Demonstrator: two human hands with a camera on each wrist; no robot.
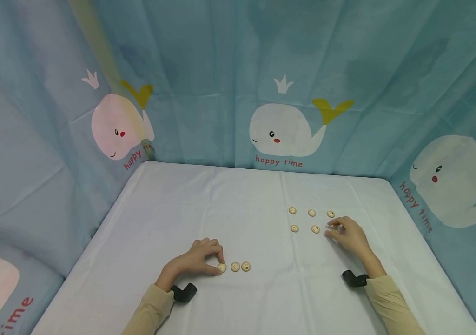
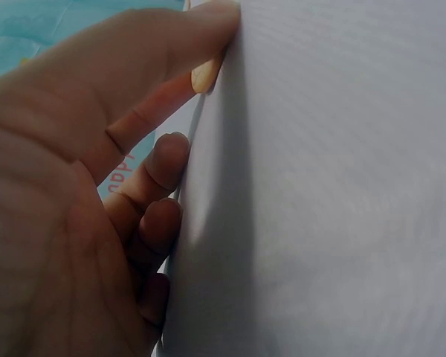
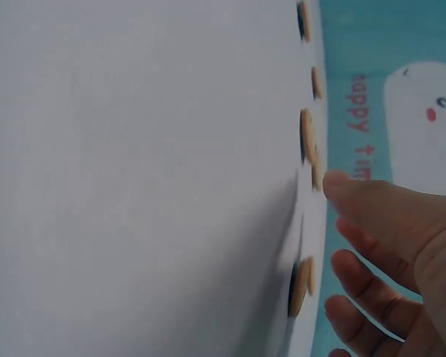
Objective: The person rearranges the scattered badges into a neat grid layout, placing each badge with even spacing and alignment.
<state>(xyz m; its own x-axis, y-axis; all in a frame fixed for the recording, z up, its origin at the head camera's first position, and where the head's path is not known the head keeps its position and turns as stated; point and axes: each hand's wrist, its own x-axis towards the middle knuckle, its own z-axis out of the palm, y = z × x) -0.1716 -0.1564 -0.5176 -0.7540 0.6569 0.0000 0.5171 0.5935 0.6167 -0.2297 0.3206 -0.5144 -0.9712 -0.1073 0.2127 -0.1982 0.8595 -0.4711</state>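
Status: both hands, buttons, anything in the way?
Left hand pinches a button. Right hand loosely open beside two rows of buttons, no grip seen. Two buttons sit just right of the pinched one; no obstruction seen.

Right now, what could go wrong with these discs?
Slip: the left hand pinches a small disc between thumb and finger; it may pop out.
Bump: the next disc lies close beside, so could get nudged.
Knock: the right hand is near the far row's rightmost disc and might push it.
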